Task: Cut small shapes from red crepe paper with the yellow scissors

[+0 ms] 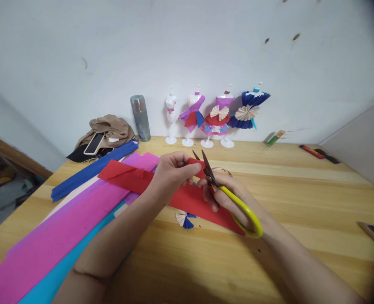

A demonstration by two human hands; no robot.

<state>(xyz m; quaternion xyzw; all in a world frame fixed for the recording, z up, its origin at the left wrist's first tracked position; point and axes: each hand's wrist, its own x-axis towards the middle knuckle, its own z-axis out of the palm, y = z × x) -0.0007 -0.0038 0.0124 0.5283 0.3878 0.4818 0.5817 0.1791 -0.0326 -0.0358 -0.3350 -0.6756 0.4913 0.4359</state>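
My left hand (171, 173) is closed, pinching the upper edge of a strip of red crepe paper (190, 198) held just above the wooden table (301, 202). My right hand (231, 198) grips yellow-handled scissors (231, 196), their dark blades apart and pointing up at the red paper beside my left fingers. A small folded paper fan (183, 218) in white, orange and blue lies on the table below the red strip.
Long pink (63, 228), teal (54, 283) and blue (92, 171) crepe sheets lie at the left. Several small mannequins (215, 116) in paper dresses stand by the wall, with a grey flask (140, 117), a phone on a tan cloth (106, 133), and a glue stick (275, 138).
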